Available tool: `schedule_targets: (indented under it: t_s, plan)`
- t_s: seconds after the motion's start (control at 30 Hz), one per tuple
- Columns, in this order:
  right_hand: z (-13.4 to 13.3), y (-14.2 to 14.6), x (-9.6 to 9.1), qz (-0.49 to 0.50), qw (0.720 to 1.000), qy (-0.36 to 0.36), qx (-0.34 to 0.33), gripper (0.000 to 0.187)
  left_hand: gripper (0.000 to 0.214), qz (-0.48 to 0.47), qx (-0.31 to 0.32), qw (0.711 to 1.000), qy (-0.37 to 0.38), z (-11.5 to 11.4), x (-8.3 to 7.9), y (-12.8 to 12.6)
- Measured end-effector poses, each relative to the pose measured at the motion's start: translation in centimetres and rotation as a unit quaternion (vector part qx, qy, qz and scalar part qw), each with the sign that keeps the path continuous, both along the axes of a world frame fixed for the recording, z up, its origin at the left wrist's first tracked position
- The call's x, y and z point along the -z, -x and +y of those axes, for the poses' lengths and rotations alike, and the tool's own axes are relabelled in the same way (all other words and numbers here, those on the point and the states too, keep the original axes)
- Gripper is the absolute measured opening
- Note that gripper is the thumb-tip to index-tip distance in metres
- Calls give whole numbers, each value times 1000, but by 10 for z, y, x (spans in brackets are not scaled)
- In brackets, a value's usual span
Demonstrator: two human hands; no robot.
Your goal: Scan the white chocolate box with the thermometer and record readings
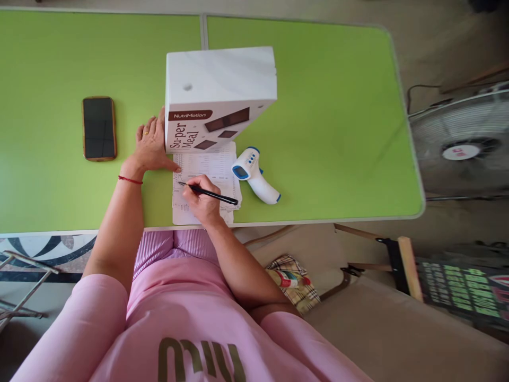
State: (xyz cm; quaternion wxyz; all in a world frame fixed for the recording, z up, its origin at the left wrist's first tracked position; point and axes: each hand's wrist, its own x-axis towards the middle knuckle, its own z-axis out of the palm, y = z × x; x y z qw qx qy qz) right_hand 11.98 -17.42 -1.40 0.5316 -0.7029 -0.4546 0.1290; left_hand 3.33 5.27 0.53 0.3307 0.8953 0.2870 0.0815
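Observation:
My right hand grips a black pen, its tip at the left part of a printed sheet of paper. Handwriting shows along that side of the sheet, whose right edge looks torn. My left hand lies open with fingers spread against the left side of a white "NutriMotion Su-per Meal" box, its thumb reaching onto the paper. The box stands upright over the far end of the sheet and hides it there. Just right of the paper lies a white and blue infrared thermometer.
A smartphone in a brown case lies at the left on the green table. Past the table's right end stands a fan. A folding chair with a checked cloth is below right.

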Motion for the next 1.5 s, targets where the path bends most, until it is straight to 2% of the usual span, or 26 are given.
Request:
schedule_targets:
  t_s: [0.3,0.47,0.77,0.93,1.07,1.27,1.5]
  plan:
    - [0,-1,2,-15,1000,9,15,14,150,-29,1,1000,2,4,11,1]
    - [0,0,3,-23,999,16,18,13,150,-35,1,999,4,5,11,1]
    - [0,0,0,-25,999,-29,2,11,157,16,-1,1000,-7,0,-1,0]
    - [-2,1,3,6,999,-19,38,12,155,31,-2,999,-6,-4,-11,0]
    - [-3,1,4,21,998,-12,58,13,154,34,-4,999,-8,-5,-13,0]
    - [0,3,0,18,998,1,62,11,152,8,-12,1000,5,-2,-5,-1]
    - [0,2,-4,18,998,17,65,16,153,-65,-5,997,30,2,6,1]
